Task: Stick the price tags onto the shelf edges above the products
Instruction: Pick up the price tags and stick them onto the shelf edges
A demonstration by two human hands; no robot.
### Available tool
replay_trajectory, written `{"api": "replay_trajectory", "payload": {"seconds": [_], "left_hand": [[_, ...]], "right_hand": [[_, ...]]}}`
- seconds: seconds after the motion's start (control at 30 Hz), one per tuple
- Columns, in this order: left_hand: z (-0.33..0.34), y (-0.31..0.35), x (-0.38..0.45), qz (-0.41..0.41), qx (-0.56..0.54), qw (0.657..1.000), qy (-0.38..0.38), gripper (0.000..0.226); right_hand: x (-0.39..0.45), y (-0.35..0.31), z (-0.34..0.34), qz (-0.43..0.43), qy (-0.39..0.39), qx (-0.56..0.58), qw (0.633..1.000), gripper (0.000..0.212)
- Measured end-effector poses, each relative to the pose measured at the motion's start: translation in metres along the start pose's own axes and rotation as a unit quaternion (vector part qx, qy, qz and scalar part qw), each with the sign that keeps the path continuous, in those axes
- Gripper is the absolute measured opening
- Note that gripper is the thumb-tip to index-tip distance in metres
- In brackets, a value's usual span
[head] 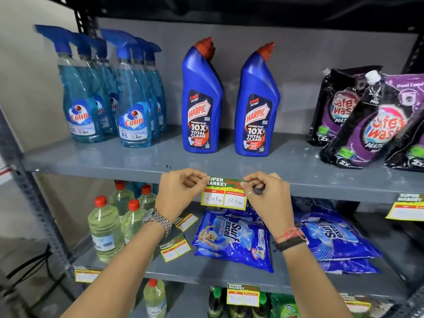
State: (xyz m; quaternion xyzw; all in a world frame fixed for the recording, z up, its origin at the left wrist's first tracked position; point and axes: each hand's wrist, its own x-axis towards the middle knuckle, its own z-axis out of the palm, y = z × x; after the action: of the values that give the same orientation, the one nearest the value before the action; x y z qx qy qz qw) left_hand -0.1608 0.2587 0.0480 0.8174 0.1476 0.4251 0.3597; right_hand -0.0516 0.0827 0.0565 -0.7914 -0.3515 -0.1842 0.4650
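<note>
Both hands pinch paper tag [224,193] on shelf edge [321,187].

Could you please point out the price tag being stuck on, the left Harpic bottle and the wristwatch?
Price tag [223,198], head view, white price boxes.
Left Harpic bottle [200,115], head view, front label.
Wristwatch [153,216], head view, metal band.

Glossy paper price tag [223,193], seemingly painted-metal shelf edge [321,187].
</note>
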Motion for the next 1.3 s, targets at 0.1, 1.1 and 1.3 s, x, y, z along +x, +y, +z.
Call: {"api": "replay_trajectory", "payload": {"seconds": [0.1,1.1,1.3], "left_hand": [[0.001,0.001,0.0,0.013,0.041,0.999,0.02,0.011],[-0.007,-0.007,0.011,0.116,0.105,0.986,-0.05,0.027],[-0.022,-0.016,-0.025,0.076,0.0,0.994,0.079,0.018]], "right_hand": [[-0.001,-0.006,0.001,-0.035,0.016,-0.065,0.997,0.006],[0.022,0.002,0.001,-0.013,-0.125,0.017,0.992,0.035],[-0.006,0.003,-0.01,-0.031,-0.087,0.189,0.978,0.031]]}}
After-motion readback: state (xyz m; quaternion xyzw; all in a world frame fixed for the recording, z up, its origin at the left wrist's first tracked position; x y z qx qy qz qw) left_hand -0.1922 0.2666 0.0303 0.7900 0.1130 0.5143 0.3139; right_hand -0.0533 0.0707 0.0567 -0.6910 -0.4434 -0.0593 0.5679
